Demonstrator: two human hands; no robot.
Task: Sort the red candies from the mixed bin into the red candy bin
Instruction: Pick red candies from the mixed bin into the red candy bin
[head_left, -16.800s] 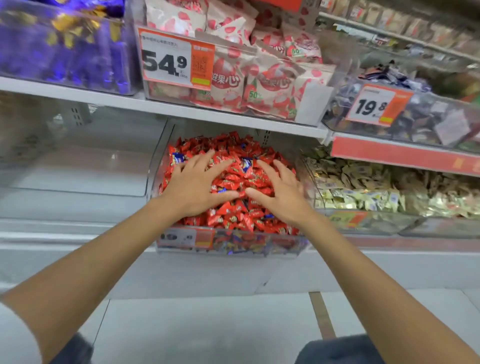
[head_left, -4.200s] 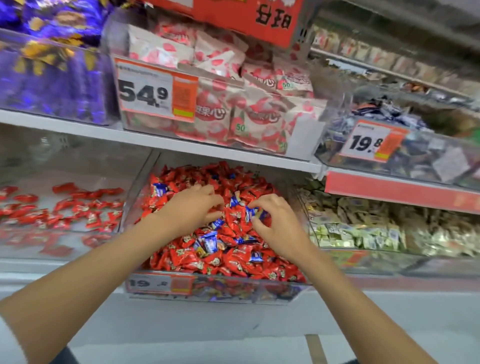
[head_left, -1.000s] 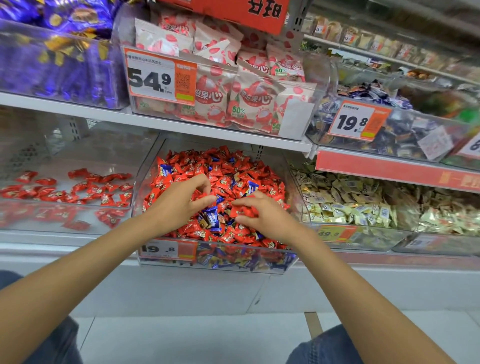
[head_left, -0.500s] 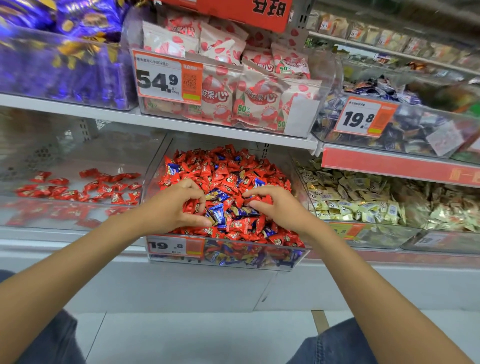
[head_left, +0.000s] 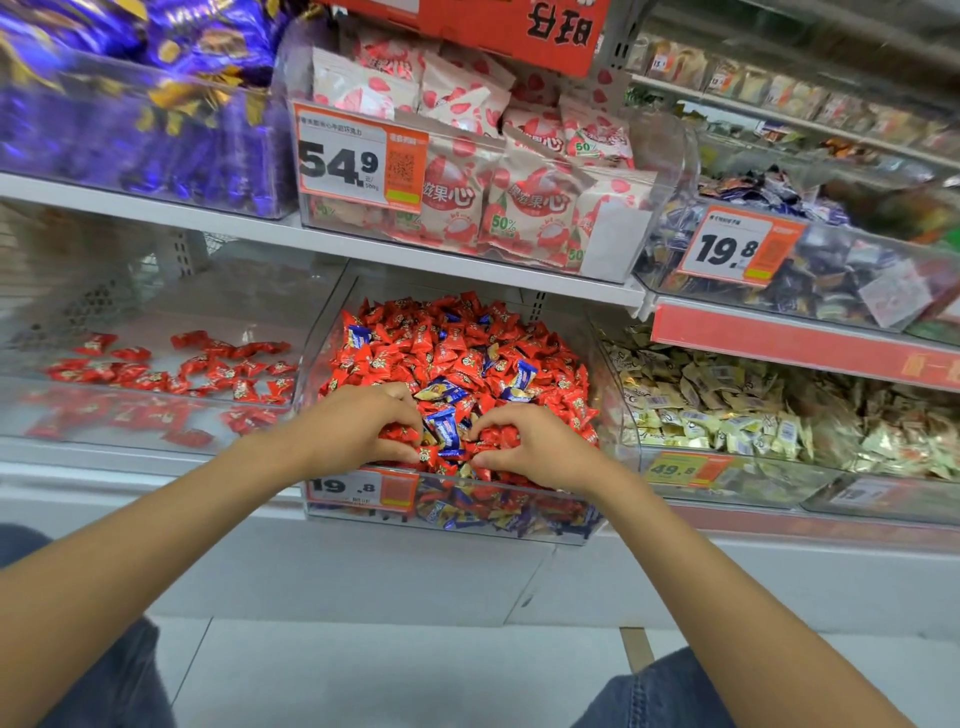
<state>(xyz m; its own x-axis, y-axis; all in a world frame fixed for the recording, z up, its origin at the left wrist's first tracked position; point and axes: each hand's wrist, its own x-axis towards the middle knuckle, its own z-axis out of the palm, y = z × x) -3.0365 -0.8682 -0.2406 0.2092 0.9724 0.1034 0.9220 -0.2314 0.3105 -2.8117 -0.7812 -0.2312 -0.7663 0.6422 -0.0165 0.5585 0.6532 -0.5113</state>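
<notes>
The clear mixed bin (head_left: 332, 332) on the lower shelf is heaped with red candies (head_left: 447, 348) and a few blue ones (head_left: 444, 428). Both hands rest on the front of the heap. My left hand (head_left: 353, 426) is curled, its fingers closed around red candies. My right hand (head_left: 540, 447) is curled the same way on red candies, just right of a blue wrapper. To the left, the clear red candy bin (head_left: 156, 421) holds a thin scatter of red candies (head_left: 208, 369).
A bin of pale yellow candies (head_left: 727, 410) stands to the right. The shelf above carries purple packs (head_left: 130, 130), strawberry-print bags (head_left: 493, 171) and a bin of dark wrapped candies (head_left: 831, 280). The upper shelf edge (head_left: 363, 244) overhangs the bins. My knees in jeans show below.
Both hands have slid toward the front of the heap and curled tighter around red candies. Since the earliest frame the left bin has gained a scatter of red candies.
</notes>
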